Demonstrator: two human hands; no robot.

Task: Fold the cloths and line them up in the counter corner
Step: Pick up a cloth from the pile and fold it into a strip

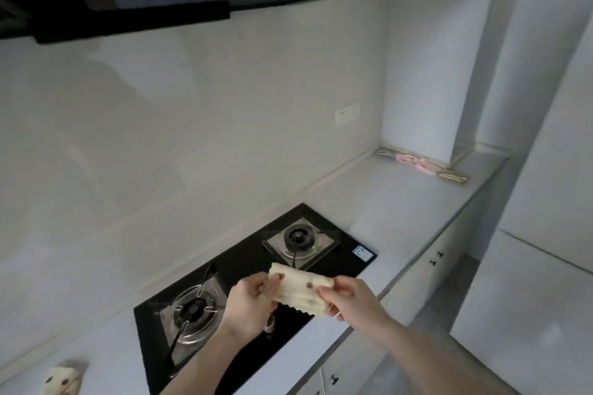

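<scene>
Cream cloth (300, 290), dotted, folded to a thick strip: I hold it in the air above the near edge of the black hob (244, 269), at the centre of the scene. My left hand (248, 306) pinches its left end, fingers curled on the fabric; my right hand (348, 298) clamps the right end between thumb and fingers. Step in hand, as I judge it: last squaring of the fold, carry not begun. Folded cloths (420, 165), grey, pink and patterned, lie in a row in the far right counter corner. Next move calls for a long reach right and far, setting this one beside that row. Another cream cloth (61, 382) waits unfolded on the counter (401, 202), near left.
</scene>
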